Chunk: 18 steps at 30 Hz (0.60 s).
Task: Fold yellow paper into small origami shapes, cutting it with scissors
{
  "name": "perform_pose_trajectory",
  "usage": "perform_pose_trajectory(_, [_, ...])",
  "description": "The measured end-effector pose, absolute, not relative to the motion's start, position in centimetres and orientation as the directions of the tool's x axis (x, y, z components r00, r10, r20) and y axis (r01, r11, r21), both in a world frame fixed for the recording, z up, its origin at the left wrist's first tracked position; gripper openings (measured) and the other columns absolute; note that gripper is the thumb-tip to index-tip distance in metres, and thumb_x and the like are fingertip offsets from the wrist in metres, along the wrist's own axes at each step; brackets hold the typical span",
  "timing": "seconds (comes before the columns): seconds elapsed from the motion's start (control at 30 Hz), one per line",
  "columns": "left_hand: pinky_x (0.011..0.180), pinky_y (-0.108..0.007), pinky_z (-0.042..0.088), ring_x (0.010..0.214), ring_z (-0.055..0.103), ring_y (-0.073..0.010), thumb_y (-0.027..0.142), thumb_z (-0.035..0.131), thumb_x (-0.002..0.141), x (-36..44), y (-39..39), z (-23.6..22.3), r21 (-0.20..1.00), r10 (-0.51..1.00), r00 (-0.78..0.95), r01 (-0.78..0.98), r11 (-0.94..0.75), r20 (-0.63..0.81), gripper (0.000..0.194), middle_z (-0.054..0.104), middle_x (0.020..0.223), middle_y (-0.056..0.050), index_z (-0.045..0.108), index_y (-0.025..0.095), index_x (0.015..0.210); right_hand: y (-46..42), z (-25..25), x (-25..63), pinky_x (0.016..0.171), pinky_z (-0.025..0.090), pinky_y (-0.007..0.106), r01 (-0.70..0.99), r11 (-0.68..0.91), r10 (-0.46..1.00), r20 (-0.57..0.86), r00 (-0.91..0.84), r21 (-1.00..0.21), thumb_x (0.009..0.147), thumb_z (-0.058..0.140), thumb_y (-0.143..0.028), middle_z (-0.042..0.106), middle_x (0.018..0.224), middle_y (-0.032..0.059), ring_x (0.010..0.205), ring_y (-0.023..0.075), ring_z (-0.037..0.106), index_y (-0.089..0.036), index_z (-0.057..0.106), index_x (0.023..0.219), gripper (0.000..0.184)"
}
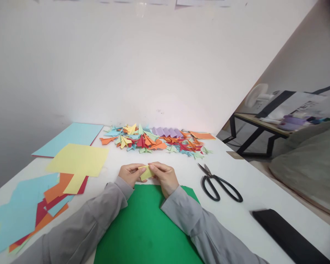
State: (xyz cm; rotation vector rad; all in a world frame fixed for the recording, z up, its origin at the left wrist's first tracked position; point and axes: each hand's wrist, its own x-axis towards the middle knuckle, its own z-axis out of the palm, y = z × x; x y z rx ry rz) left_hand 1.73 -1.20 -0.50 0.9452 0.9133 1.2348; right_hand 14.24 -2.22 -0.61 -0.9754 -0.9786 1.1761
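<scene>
- Folding is judged to be the step in hand: a small yellow paper piece (146, 172) is pinched between the left hand (130, 173) and the right hand (165, 177), just above the far edge of the green sheet (143, 227) on the white table (236, 216).
- Fingers of both hands are closed on the yellow paper piece, thumbs on top; the contact underneath cannot be seen.
- Edges are best lined up before any crease is pressed, since a piece this small slips easily.
- The crease is better run along with a thumbnail while the other hand is kept clamped.
- A flat surface is offered by the green sheet, if pressing down is needed.
- The pile of folded paper shapes (154, 142) lies well beyond the hands; the scissors (218, 183) lie to the right, apart from them.
- Loose coloured sheets (44, 198) are stacked at the left.
</scene>
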Motion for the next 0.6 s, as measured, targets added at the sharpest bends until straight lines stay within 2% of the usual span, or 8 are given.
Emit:
perform_pose_trajectory(0.2, [0.047,-0.030,0.056,0.052,0.060,-0.0159,0.032,0.076,0.043,1.76,-1.19,-0.55,0.932,0.994,0.103,-0.354,0.078,-0.045,0.038,0.064,0.058,-0.004,0.065,0.006,0.070,-2.24,-0.65,14.21,0.045,0.039,0.019,-0.265,0.084,0.990,0.051,0.131,-0.961,0.054,0.071,-0.029,0.063,0.064,-0.0010,0.054,0.0094,0.050,-0.021,0.069,0.066,0.014])
perform_pose_trajectory(0.37, [0.046,-0.029,0.055,0.053,0.060,-0.0156,0.031,0.076,0.042,1.79,-1.19,-0.52,0.935,0.995,0.090,-0.348,0.068,-0.039,0.038,0.063,0.057,-0.003,0.066,0.007,0.068,-2.11,-0.83,14.37,0.046,0.039,0.020,-0.282,0.104,0.993,0.083,0.087,-0.954,0.059,0.068,-0.032,0.060,0.061,-0.0007,0.055,0.0098,0.050,-0.019,0.069,0.065,0.014])
perform_pose_trajectory(0.6, [0.049,-0.029,0.054,0.054,0.059,-0.0150,0.031,0.074,0.045,1.76,-1.28,-0.33,0.947,0.994,0.106,-0.318,0.049,-0.016,0.032,0.064,0.059,-0.004,0.067,0.009,0.067,-2.20,-0.66,14.34,0.047,0.039,0.019,-0.278,0.135,0.990,0.117,0.078,-0.951,0.058,0.069,-0.030,0.059,0.067,-0.0008,0.058,0.0092,0.050,-0.020,0.069,0.063,0.012])
